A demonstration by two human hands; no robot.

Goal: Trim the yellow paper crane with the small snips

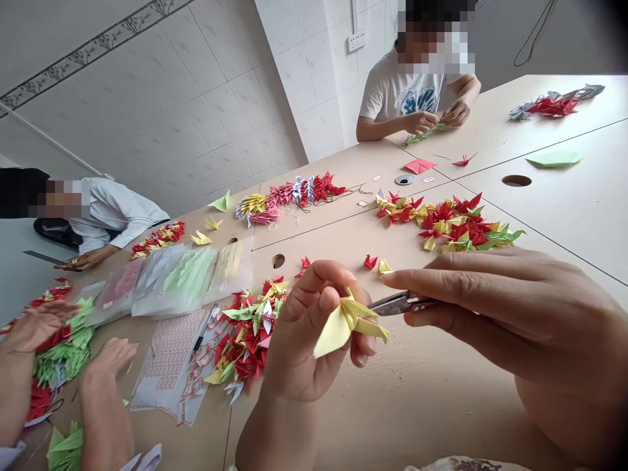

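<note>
Between the thumb and fingers of my left hand (301, 347) is a yellow folded paper crane (336, 327), its wings spread. My right hand (520, 307) grips a small pair of metal scissors (397, 303), pointing left. Their tips reach the crane beside its folded middle; whether the blades touch the paper I cannot tell. The fingers of my right hand cover most of the scissor handles. Just beyond my hands, a small red paper crane (369, 261) and a small yellow folded piece (384, 266) lie on the table.
A heap of coloured cranes (245, 340) lies left of my left hand, near a label sheet (167, 356) and a pen (203, 330). Plastic bags of folded paper (181, 278) sit farther left. Another crane pile (451, 222) lies beyond my right hand. Co-workers sit around the table (417, 405).
</note>
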